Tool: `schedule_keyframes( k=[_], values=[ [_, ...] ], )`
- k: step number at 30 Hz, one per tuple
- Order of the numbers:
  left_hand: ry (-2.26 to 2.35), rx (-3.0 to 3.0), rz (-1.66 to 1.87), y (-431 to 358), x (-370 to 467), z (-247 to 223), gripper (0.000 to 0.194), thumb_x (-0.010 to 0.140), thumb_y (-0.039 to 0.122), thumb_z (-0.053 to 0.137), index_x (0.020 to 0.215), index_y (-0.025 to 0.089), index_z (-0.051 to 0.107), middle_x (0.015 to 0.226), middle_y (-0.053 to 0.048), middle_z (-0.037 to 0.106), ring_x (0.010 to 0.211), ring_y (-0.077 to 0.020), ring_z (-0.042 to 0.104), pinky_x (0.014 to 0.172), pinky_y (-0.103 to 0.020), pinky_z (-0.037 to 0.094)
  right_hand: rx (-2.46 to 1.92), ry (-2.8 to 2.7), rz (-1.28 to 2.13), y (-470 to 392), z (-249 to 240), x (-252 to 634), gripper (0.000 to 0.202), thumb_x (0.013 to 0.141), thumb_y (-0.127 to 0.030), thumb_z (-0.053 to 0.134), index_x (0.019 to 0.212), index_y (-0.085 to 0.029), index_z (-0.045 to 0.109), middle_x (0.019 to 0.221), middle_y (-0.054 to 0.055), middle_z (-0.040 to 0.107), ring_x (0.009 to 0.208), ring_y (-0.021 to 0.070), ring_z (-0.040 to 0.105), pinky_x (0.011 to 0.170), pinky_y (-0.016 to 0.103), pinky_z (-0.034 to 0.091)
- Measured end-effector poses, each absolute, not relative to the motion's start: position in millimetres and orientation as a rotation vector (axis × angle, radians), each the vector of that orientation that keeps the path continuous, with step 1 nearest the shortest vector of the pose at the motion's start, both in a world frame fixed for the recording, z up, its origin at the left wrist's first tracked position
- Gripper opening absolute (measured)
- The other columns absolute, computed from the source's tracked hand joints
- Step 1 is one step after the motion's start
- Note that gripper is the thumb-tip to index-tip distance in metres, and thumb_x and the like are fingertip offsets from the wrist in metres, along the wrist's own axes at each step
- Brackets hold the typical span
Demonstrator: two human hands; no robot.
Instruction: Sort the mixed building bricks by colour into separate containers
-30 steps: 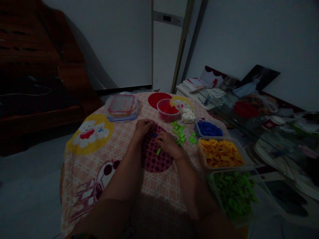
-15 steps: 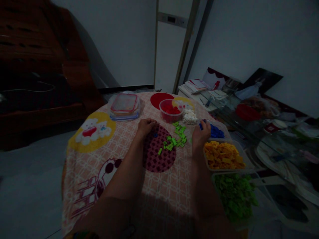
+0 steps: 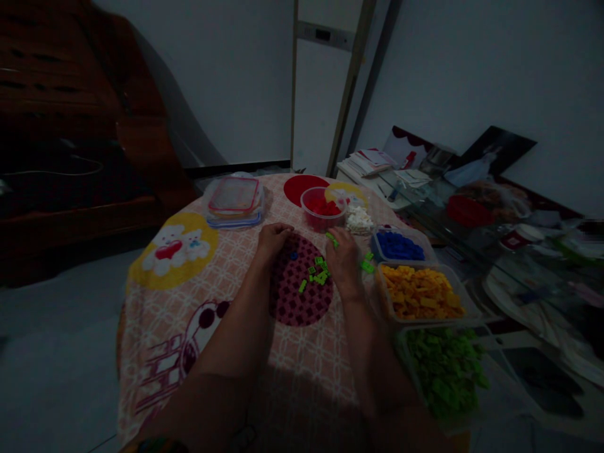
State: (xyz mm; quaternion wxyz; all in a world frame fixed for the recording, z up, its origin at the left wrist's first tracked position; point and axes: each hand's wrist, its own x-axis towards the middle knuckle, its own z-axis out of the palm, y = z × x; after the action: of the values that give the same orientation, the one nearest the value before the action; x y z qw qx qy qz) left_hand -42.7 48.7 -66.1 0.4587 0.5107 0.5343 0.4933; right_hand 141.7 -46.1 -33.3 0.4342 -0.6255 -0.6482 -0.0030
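Observation:
My left hand (image 3: 272,241) is closed at the far left edge of the dark red circle on the tablecloth, fingertips pinched together. Whatever they hold is too dark and small to make out. A small blue piece (image 3: 294,256) lies on the circle beside it. Over the right edge of that circle is my right hand (image 3: 344,257), its fingers curled; their grip is hidden. Light-green toy bricks (image 3: 321,270) lie scattered to its left, and a few more green bricks (image 3: 367,263) to its right. Another green brick (image 3: 332,239) shows by its fingertips.
At the right stand clear boxes of blue bricks (image 3: 400,246), yellow bricks (image 3: 422,292) and green bricks (image 3: 446,371). Behind my hands are a round tub (image 3: 309,218) of red bricks and a pile of white bricks (image 3: 359,220). Stacked lids (image 3: 234,195) lie at the back left.
My right hand has moved left from the blue box to above the scattered green bricks, covering some of them. My left hand stays in nearly the same place.

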Motion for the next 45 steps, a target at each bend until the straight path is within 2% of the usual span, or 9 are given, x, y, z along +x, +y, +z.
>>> schedule_keyframes(
  k=[3, 8, 19, 25, 29, 34, 37, 41, 45],
  values=[
    [1.378, 1.267, 1.275, 48.0, -46.9, -61.9, 0.024, 0.070, 0.025, 0.067, 0.089, 0.017, 0.080, 0.078, -0.005, 0.076, 0.071, -0.0185, 0.068, 0.073, -0.028, 0.053, -1.492, -1.911, 0.089, -52.8, -37.7, 112.0, 0.032, 0.095, -0.017, 0.050, 0.115, -0.019, 0.075, 0.128, 0.013, 0.068, 0.121, 0.0247, 0.059, 0.112, 0.042, 0.044],
    [1.399, 1.214, 1.353, 45.5, -51.5, -56.9, 0.026, 0.070, 0.025, 0.068, 0.091, 0.017, 0.080, 0.081, -0.005, 0.077, 0.075, -0.0191, 0.069, 0.076, -0.029, 0.053, -1.479, -2.285, 0.153, -65.0, -46.2, 88.0, 0.032, 0.098, -0.019, 0.051, 0.121, -0.018, 0.073, 0.141, 0.015, 0.059, 0.126, 0.0272, 0.054, 0.110, 0.045, 0.042],
    [1.341, 1.169, 1.335, 44.1, -47.4, -55.0, 0.023, 0.067, 0.026, 0.070, 0.085, 0.016, 0.079, 0.071, -0.003, 0.073, 0.065, -0.0164, 0.065, 0.067, -0.027, 0.052, -1.479, -2.460, 0.180, -60.7, -44.0, 91.0, 0.028, 0.099, -0.017, 0.047, 0.102, -0.012, 0.075, 0.112, 0.015, 0.066, 0.103, 0.0243, 0.058, 0.097, 0.039, 0.045],
    [1.358, 1.165, 1.322, 39.1, -47.1, -48.6, 0.020, 0.068, 0.025, 0.069, 0.084, 0.016, 0.078, 0.073, -0.003, 0.073, 0.068, -0.0178, 0.067, 0.069, -0.028, 0.053, -1.491, -2.321, 0.247, -59.2, -37.5, 96.7, 0.025, 0.096, -0.016, 0.050, 0.095, -0.014, 0.075, 0.106, 0.014, 0.068, 0.103, 0.0253, 0.058, 0.102, 0.041, 0.044],
    [1.371, 1.166, 1.314, 40.5, -47.9, -51.7, 0.021, 0.070, 0.026, 0.069, 0.086, 0.016, 0.078, 0.072, -0.003, 0.073, 0.068, -0.0182, 0.068, 0.068, -0.028, 0.053, -1.574, -2.071, 0.171, -53.0, -32.8, 113.4, 0.026, 0.095, -0.015, 0.050, 0.095, -0.016, 0.076, 0.112, 0.014, 0.068, 0.111, 0.0261, 0.058, 0.106, 0.040, 0.043],
    [1.350, 1.139, 1.298, 43.6, -47.1, -54.3, 0.025, 0.070, 0.025, 0.066, 0.089, 0.015, 0.078, 0.069, -0.003, 0.073, 0.065, -0.0173, 0.068, 0.066, -0.027, 0.054, -1.716, -1.603, -0.112, -49.6, -21.2, 165.9, 0.030, 0.094, -0.016, 0.047, 0.102, -0.017, 0.075, 0.117, 0.014, 0.068, 0.116, 0.0279, 0.058, 0.109, 0.044, 0.042],
    [1.349, 1.132, 1.311, 44.3, -45.6, -52.7, 0.025, 0.069, 0.023, 0.064, 0.088, 0.015, 0.078, 0.069, -0.003, 0.073, 0.062, -0.0164, 0.066, 0.063, -0.026, 0.052, -1.838, -1.375, -0.238, -53.1, -13.7, 203.8, 0.034, 0.093, -0.017, 0.045, 0.107, -0.011, 0.075, 0.122, 0.020, 0.067, 0.120, 0.0308, 0.056, 0.110, 0.047, 0.040],
    [1.339, 1.144, 1.298, 45.6, -43.7, -51.6, 0.027, 0.069, 0.024, 0.064, 0.090, 0.015, 0.078, 0.068, -0.003, 0.072, 0.061, -0.0160, 0.064, 0.062, -0.026, 0.051, -2.037, -1.302, -0.248, -56.0, -6.6, 234.3, 0.037, 0.087, -0.014, 0.046, 0.111, -0.006, 0.074, 0.122, 0.024, 0.067, 0.123, 0.0323, 0.056, 0.111, 0.048, 0.039],
    [1.306, 1.095, 1.275, 45.3, -42.6, -49.9, 0.025, 0.069, 0.026, 0.066, 0.088, 0.014, 0.077, 0.068, -0.003, 0.072, 0.060, -0.0155, 0.063, 0.063, -0.026, 0.050, -2.162, -1.346, -0.213, -47.2, 4.6, 249.0, 0.038, 0.087, -0.013, 0.048, 0.113, -0.010, 0.076, 0.117, 0.021, 0.070, 0.119, 0.0323, 0.059, 0.109, 0.048, 0.041]
  ],
)
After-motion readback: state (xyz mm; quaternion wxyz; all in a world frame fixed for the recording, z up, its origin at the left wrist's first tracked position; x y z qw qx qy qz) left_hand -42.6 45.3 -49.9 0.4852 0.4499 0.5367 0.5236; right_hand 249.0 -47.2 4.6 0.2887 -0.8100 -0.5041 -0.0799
